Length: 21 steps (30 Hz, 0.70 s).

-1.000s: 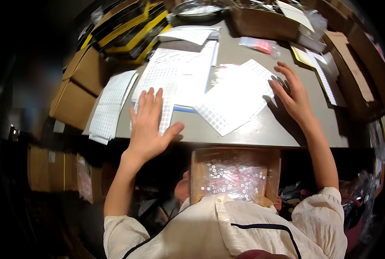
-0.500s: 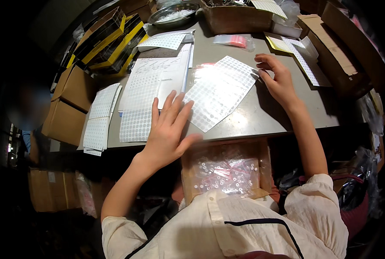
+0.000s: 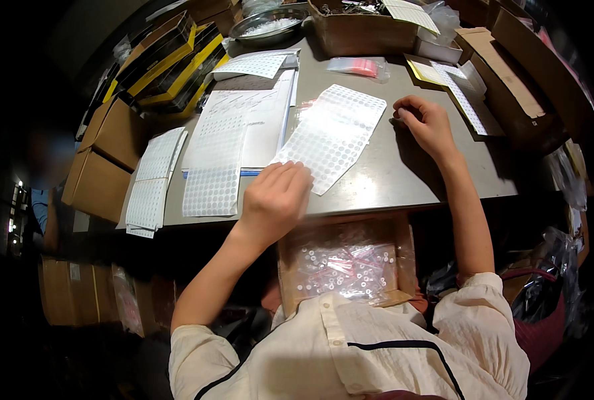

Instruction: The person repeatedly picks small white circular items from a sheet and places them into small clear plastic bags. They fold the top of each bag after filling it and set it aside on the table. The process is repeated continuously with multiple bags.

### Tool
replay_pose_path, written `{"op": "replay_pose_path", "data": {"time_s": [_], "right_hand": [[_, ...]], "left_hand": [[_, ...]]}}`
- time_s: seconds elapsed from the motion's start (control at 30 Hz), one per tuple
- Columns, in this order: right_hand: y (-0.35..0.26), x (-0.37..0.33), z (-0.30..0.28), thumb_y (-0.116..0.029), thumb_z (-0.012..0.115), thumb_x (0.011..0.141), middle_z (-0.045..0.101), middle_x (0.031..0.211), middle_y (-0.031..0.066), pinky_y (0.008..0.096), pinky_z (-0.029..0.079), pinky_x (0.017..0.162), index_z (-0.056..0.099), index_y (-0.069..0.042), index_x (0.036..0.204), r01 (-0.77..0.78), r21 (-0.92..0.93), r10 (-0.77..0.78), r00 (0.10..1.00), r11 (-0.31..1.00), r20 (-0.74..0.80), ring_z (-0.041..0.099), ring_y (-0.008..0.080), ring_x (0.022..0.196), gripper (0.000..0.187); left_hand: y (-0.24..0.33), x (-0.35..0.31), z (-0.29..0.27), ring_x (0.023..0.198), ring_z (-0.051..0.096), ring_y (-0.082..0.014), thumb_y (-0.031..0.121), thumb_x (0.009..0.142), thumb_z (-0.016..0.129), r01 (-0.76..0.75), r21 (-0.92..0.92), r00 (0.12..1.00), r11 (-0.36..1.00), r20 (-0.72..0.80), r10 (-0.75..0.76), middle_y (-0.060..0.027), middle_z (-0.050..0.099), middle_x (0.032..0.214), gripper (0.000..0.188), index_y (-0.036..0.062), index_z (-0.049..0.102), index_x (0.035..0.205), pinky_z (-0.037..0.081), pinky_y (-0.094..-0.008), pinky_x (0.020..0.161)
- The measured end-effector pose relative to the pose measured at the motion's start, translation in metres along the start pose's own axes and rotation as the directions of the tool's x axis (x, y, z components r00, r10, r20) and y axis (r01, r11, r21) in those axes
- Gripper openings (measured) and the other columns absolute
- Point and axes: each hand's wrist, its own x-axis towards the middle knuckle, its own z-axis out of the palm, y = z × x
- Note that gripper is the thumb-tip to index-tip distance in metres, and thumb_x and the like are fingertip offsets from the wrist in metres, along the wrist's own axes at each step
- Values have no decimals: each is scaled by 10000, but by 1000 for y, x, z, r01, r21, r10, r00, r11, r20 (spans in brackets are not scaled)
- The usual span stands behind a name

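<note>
A white sheet of round grey stickers (image 3: 340, 127) lies aslant on the grey table, over a clear plastic bag with a red strip. My left hand (image 3: 277, 197) is closed at the sheet's near left corner, its fingertips bent down over the edge. To the right of the sheet, my right hand (image 3: 427, 125) hovers with thumb and fingers curled together, apart from the sheet. Whatever sits between those fingertips is too small to make out. In front of my body, an open cardboard box (image 3: 403, 267) contains small clear bags (image 3: 347, 267) with white rings.
Left of my hands lie another sticker sheet (image 3: 210, 193), written papers (image 3: 263, 127) and a banded stack of sheets (image 3: 153, 180). Red-striped plastic bags (image 3: 360, 67) lie farther back. Cardboard boxes (image 3: 103, 160), a metal bowl (image 3: 270, 28) and a parts-filled carton (image 3: 363, 33) border the table.
My left hand has moved right and closed at the sheet's near corner. The sheet has shifted left and slightly away from my right hand, whose fingers have curled in more.
</note>
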Motion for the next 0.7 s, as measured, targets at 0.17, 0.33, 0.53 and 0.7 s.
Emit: {"op": "replay_pose_path", "data": {"time_s": [0.17,0.33,0.53,0.7], "right_hand": [[-6,2,22,-188,700,975,757,1131,96,316,546,892,695,12,1224,-52,329,42,998,943,39,709,156,1029,319],[-36,14,25,-180,722,966,716,1094,11,267,486,878,699,-46,1231,-211,617,160,977,758,138,648,101,987,297],[-101,6,17,-85,736,936,676,1020,11,327,560,874,687,-24,1213,66,851,42,994,522,-102,661,110,986,287],[-153,-28,9,-73,740,933,677,1094,51,345,603,855,665,-4,1276,17,945,-54,999,325,0,684,144,1009,358]], "left_hand": [[13,-1,5,943,757,-338,-13,836,770,49,-85,993,995,-103,-57,-160,758,960,228,-10,722,1059,602,-415,894],[9,-12,7,988,753,-346,-28,835,762,-13,-118,992,993,-125,-2,-172,755,1037,290,-13,709,1119,608,-424,889],[1,-12,-33,1166,701,-314,11,896,742,374,-406,889,834,-100,-447,-198,696,1259,433,-28,629,1312,564,-382,989],[-30,2,-81,1382,539,-282,429,1019,712,435,-822,763,367,120,-636,-170,588,1448,649,-37,542,1438,370,-409,1210]]}}
